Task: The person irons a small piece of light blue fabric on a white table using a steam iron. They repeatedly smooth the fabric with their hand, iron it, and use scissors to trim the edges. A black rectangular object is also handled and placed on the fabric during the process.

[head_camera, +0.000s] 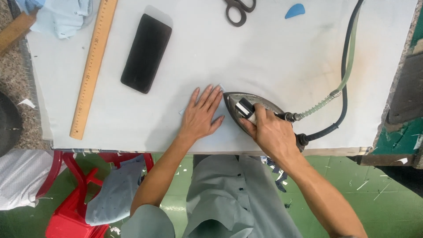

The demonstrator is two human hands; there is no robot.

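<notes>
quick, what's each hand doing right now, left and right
Left hand: open, fingers spread, pressed flat on a small pale fabric piece on the table.
Right hand: closed around the handle of the iron.

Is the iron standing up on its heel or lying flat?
Flat: the iron lies soleplate-down on the table, right hand gripping its handle.

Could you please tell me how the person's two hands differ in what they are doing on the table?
The left hand lies flat, fingers spread, on a small pale fabric piece; the right hand is curled around the handle of the iron. The left holds nothing; the right grips. Both rest over the white table, side by side.
</notes>
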